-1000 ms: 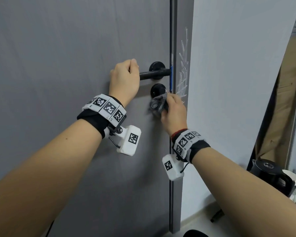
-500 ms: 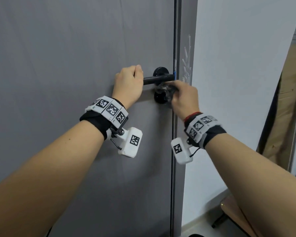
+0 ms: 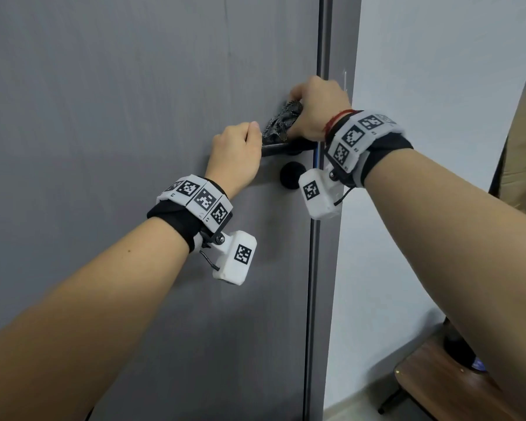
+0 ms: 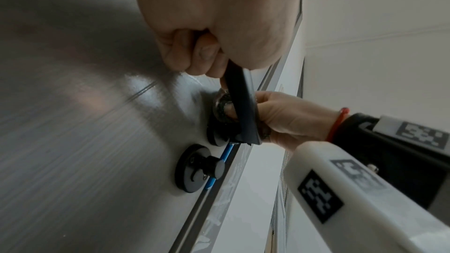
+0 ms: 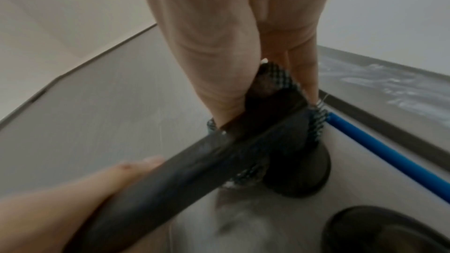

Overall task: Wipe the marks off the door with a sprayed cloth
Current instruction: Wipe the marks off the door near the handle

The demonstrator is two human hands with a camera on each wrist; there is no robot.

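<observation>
Your left hand (image 3: 237, 150) is closed in a fist round the black lever handle (image 4: 239, 101), fingers (image 4: 185, 55) curled under the bar near its free end and pressed close to the grey door (image 3: 119, 117). Your right hand (image 3: 319, 107) sits just above the same handle at its rose end, fingers (image 5: 302, 68) bent round a bunched checked cloth (image 3: 281, 121) and pressing it against the door face right beside the door's edge. The cloth hangs down from those fingers and touches the top of the handle bar, between your two hands. Just below your right fingers, under the handle rose, is the round black thumb-turn lock (image 4: 197, 168), with a blue strip (image 5: 389, 159) running along the door edge beside it. White smears show on the door frame (image 5: 389, 82) beyond your right fingertips.
</observation>
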